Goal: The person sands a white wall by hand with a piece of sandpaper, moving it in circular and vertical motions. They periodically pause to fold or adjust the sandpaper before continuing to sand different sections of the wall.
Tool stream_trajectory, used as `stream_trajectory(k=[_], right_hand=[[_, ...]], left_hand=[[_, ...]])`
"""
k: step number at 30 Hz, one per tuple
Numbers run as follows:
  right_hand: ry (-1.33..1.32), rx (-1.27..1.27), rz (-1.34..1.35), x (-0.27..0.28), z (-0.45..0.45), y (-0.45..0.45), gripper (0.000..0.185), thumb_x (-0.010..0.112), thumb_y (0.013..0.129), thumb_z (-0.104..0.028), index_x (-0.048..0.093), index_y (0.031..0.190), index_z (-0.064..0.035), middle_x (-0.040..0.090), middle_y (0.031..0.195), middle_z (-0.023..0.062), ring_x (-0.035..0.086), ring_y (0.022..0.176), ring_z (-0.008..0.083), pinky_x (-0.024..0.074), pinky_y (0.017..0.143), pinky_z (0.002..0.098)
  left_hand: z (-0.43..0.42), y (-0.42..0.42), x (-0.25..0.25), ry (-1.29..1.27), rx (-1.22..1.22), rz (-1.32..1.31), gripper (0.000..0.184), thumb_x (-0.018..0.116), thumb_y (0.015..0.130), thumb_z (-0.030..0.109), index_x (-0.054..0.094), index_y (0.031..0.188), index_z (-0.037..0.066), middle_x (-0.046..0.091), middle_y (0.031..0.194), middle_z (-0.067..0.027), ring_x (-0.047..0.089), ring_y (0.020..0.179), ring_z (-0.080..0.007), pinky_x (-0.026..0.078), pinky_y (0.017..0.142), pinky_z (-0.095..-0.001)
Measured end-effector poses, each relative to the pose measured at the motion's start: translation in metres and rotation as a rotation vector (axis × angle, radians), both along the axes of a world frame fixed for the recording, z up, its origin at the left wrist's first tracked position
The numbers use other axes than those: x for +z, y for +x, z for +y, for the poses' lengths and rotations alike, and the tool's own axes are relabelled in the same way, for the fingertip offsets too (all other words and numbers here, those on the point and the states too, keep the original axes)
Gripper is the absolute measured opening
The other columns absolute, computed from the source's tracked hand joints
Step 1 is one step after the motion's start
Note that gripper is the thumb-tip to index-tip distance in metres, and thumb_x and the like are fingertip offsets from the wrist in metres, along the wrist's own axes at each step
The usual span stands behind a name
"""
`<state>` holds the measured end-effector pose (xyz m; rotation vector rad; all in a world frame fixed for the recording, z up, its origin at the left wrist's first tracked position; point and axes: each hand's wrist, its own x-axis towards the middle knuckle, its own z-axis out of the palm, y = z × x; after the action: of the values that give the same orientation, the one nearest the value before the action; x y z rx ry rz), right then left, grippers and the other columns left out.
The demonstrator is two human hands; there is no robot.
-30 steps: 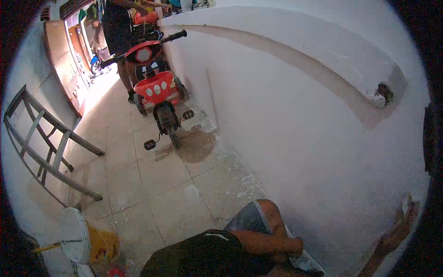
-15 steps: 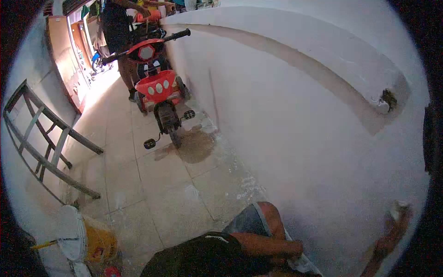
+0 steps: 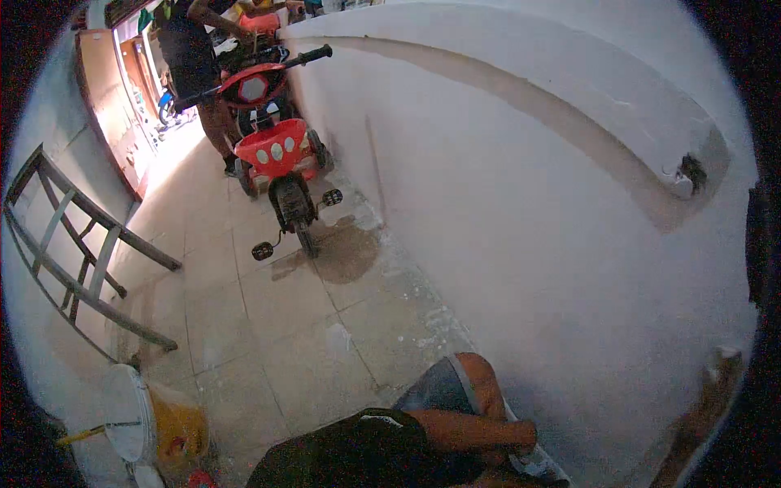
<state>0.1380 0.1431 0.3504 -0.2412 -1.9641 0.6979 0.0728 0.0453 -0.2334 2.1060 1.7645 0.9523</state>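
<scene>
At the far right, my right hand (image 3: 722,376) is raised against the pale wall (image 3: 561,301). Its fingers look closed around a small whitish thing, too dim and blurred to name. My left forearm reaches across in front of my bent knee (image 3: 480,382), and my left hand (image 3: 523,437) is low beside the wall. The fingers of that hand cannot be made out. Just below it, a whitish, crumpled-looking patch (image 3: 530,465) shows near the wall's foot, partly hidden by the arm.
A red tricycle (image 3: 281,150) stands ahead by the wall, with a person (image 3: 191,57) behind it. A wooden frame with rungs (image 3: 98,252) leans at left. Near me is a yellow-and-white bucket (image 3: 179,427). A damp or dusty patch (image 3: 350,252) marks the tiled floor.
My right hand has moved slightly up and to the right along the wall. The person behind the tricycle has shifted a little left. My left hand is nearly still.
</scene>
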Motion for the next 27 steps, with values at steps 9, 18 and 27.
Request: stream_trajectory(k=[9, 18, 27], right_hand=[[0.236, 0.241, 0.155, 0.038, -0.057, -0.069, 0.058, 0.039, 0.106, -0.040, 0.045, 0.152, -0.0054, 0.036, 0.161, 0.0180, 0.033, 0.148, 0.0368, 0.0262, 0.121, 0.0531], [0.800, -0.182, 0.108, 0.077, -0.029, 0.006, 0.048, 0.048, 0.107, -0.029, 0.052, 0.140, 0.0067, 0.054, 0.143, 0.0225, 0.047, 0.136, 0.0373, 0.0343, 0.118, 0.0500], [0.650, -0.186, -0.425, 0.001, -0.075, -0.024, 0.049, 0.041, 0.108, -0.025, 0.048, 0.146, 0.0037, 0.047, 0.153, 0.0214, 0.036, 0.147, 0.0392, 0.0217, 0.123, 0.0545]], left_hand=[[-0.006, 0.009, 0.003, -0.012, -0.016, -0.005, 0.040, 0.057, 0.098, 0.042, 0.061, 0.129, 0.016, 0.064, 0.127, -0.0127, 0.062, 0.111, -0.0346, 0.050, 0.094, -0.0473], [-0.010, 0.005, 0.008, -0.022, -0.008, -0.019, 0.042, 0.056, 0.099, 0.042, 0.060, 0.131, 0.016, 0.063, 0.129, -0.0132, 0.062, 0.113, -0.0351, 0.049, 0.095, -0.0474], [-0.044, 0.000, 0.085, -0.219, 0.006, -0.102, 0.043, 0.056, 0.099, 0.043, 0.060, 0.132, 0.016, 0.063, 0.130, -0.0136, 0.062, 0.115, -0.0355, 0.049, 0.097, -0.0476]])
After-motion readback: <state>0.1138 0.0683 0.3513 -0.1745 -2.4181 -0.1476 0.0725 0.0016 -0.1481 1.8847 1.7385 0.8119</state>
